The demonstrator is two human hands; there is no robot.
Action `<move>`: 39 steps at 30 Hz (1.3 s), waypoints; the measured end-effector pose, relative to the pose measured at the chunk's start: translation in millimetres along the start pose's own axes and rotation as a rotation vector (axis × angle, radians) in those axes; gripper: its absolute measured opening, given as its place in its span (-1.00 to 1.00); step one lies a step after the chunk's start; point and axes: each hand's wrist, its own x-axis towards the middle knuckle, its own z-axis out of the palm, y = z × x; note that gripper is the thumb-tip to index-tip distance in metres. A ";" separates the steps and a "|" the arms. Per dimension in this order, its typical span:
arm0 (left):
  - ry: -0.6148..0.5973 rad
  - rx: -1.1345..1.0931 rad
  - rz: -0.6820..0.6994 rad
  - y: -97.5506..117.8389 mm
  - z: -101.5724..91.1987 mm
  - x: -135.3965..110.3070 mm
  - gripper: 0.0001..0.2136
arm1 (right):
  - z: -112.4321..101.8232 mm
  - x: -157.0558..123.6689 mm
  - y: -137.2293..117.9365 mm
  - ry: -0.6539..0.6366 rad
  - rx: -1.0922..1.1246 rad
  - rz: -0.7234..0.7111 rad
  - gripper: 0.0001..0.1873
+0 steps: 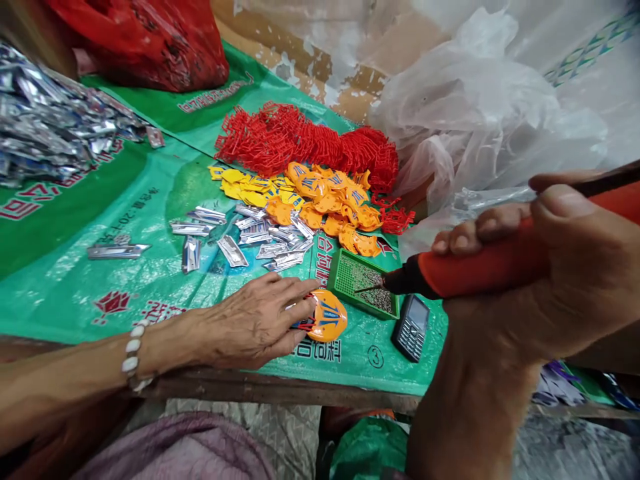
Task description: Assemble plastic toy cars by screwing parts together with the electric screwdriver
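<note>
My left hand (260,317) rests on the table, its fingers closed over an orange plastic piece (330,317) with a blue mark. Bits of red and blue show under those fingertips. My right hand (555,267) is wrapped round a red electric screwdriver (480,267), raised at the right. Its thin bit points left and down over a green tray (345,293) of small screws (373,287). From this angle I cannot tell whether the tip touches a screw.
Orange pieces (330,200), yellow pieces (255,190), silver pieces (273,237) and red plastic parts (310,140) lie in piles. A keypad phone (413,327) lies beside the tray. More silver pieces (55,120), a red bag (155,47) and clear plastic bags (480,100) stand behind.
</note>
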 end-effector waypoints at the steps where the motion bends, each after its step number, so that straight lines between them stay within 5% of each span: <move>1: 0.036 -0.014 0.014 -1.9 1.7 -1.5 -0.75 | 1.8 -1.3 -3.1 -0.012 -0.008 0.003 -0.87; 6: 0.182 -0.008 0.061 -6.5 2.7 -8.3 -0.74 | 6.4 -7.5 -13.7 -0.062 -0.014 0.009 -0.88; 17: 0.212 -0.176 -0.031 -3.3 -2.5 -15.1 -0.69 | 20.2 -22.4 -19.8 -0.050 0.074 0.015 -0.78; 23: 0.227 -0.401 -0.227 -2.9 -2.4 -17.7 -0.65 | 24.4 -24.6 -22.5 -0.248 0.075 0.006 -0.91; 27: 0.234 -0.432 -0.263 -6.0 0.0 -17.0 -0.68 | 25.8 -30.4 -27.1 -0.252 0.028 0.061 -0.67; 34: 0.263 -0.508 -0.291 -4.3 0.2 -13.5 -0.67 | 15.8 -31.4 -20.6 -0.448 0.072 0.121 -0.92; 39: 0.296 -0.518 -0.306 -5.4 3.9 -12.2 -0.65 | 24.0 -33.5 -19.8 -0.459 0.033 0.030 -0.69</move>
